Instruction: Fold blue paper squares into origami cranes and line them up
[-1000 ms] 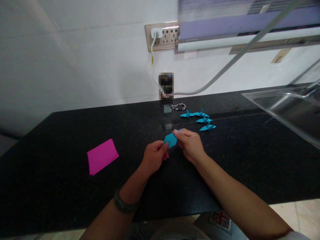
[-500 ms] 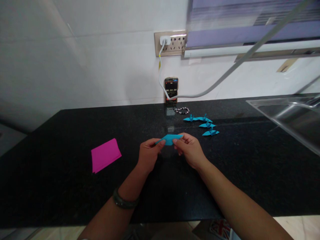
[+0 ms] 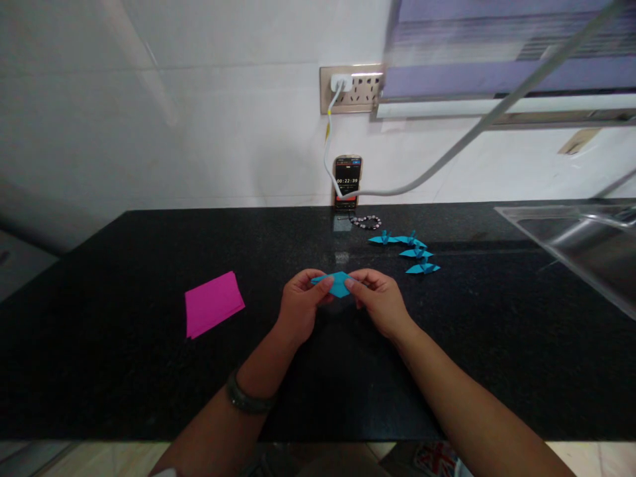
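Between both hands is a folded piece of blue origami paper [image 3: 340,285], diamond-shaped with pointed ends, held just above the black counter. My left hand [image 3: 304,298] pinches its left end, thumb on top and fingers behind. On the other side, my right hand [image 3: 378,295] grips the right end in the same way; its fingertips are partly hidden behind the paper. Several folded blue paper cranes [image 3: 422,267] stand on the counter beyond my right hand. To the left of my left hand lies a stack of magenta paper squares [image 3: 214,305].
A phone [image 3: 348,182] showing a timer leans upright against the wall, a beaded strap [image 3: 366,222] in front of it. Its white cable [image 3: 427,173] hangs across from the wall socket [image 3: 365,89]. A steel sink [image 3: 586,232] is set into the black counter [image 3: 124,377] at right.
Both hands have turned the blue paper so that its diamond face shows more fully, and the right hand's grip has moved in slightly. The whole view has shifted a little.
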The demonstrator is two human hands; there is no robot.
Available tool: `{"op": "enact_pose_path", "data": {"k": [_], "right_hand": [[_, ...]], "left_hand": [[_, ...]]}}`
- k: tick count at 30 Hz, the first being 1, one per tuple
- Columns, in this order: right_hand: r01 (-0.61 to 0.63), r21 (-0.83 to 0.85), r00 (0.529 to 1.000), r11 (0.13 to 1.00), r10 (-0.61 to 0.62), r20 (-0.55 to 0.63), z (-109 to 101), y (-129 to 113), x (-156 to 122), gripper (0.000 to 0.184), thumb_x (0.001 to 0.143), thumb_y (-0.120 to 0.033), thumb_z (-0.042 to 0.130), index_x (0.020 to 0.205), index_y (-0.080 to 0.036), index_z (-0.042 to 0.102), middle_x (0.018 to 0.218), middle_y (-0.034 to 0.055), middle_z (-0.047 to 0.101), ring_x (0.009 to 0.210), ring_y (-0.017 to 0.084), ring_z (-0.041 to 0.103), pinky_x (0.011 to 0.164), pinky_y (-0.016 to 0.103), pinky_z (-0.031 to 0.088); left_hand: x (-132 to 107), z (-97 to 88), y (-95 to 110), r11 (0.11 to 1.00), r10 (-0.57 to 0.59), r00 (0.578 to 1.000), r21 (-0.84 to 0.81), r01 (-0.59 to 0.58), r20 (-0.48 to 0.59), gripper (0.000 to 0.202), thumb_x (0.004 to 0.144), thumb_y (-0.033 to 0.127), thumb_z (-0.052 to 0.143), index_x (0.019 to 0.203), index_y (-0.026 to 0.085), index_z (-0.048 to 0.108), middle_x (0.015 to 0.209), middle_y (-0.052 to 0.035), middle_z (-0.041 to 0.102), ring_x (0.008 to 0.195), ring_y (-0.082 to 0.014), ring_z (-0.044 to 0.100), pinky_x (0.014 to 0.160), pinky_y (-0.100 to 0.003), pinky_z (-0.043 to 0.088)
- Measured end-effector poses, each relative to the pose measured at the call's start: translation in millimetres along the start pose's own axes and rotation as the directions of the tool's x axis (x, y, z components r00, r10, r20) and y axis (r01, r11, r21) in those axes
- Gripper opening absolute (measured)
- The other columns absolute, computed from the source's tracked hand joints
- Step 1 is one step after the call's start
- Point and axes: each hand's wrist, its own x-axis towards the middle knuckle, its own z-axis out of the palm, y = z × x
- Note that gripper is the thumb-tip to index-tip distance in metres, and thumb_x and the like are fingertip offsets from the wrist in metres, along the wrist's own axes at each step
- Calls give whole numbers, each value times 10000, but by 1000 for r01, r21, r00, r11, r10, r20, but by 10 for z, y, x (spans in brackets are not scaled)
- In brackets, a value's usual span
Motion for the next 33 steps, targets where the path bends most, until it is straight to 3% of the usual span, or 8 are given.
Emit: {"op": "enact_pose_path", "data": {"k": [4, 7, 11, 14, 21, 33], "right_hand": [[19, 3, 999, 1000, -19, -49, 34, 29, -11, 223, 696, -371, 618, 772, -162, 600, 568, -26, 532, 446, 74, 416, 423, 211, 328], [118, -119, 991, 986, -125, -53, 46, 22, -24, 171, 703, -332, 612, 754, -170, 597, 663, -2, 552, 526, 91, 459, 473, 225, 372], [322, -400, 920, 858, -383, -83, 31, -9, -49, 163, 698, -236, 612, 853, -192, 589, 801, 22, 518, 633, 110, 478, 531, 238, 410], [392, -497, 885, 774, -465, -27, 18, -17, -58, 121, 716, -202, 584, 837, -202, 592, 855, 38, 500, 668, 120, 481, 521, 238, 420], [374, -554, 886, 744, -463, -23, 15, 22, -37, 100, 729, -199, 570, 823, -207, 603, 838, 49, 509, 692, 142, 492, 516, 256, 424], [363, -427, 921, 828, -390, 26, 0, -23, -10, 43, 711, -178, 582, 750, -192, 594, 806, 34, 518, 702, 133, 510, 523, 236, 414]], "left_hand": [[-30, 18, -16, 990, -109, 989, -84, 118, 102, 264, 607, 246, 711, 846, 169, 630, 802, -7, 644, 675, -103, 586, 586, -217, 480], [-41, 22, -27, 993, -111, 990, -37, 114, 85, 195, 638, 260, 689, 798, 154, 652, 789, -14, 650, 684, -101, 584, 598, -212, 478], [-45, 35, -22, 995, -59, 997, 77, 56, 45, 199, 649, 287, 680, 791, 150, 657, 766, -18, 656, 685, -107, 583, 607, -216, 473], [-47, 47, -20, 985, -34, 998, 169, 25, 46, 216, 658, 310, 667, 792, 141, 661, 736, -23, 658, 666, -107, 579, 618, -222, 469], [-38, 23, -51, 960, 22, 999, 278, -35, 50, 241, 662, 331, 651, 810, 142, 674, 747, -36, 671, 664, -130, 586, 627, -244, 464], [11, -39, -86, 904, 68, 991, 415, -108, 112, 228, 701, 338, 605, 797, 141, 667, 697, -32, 651, 617, -131, 562, 615, -256, 449]]}}
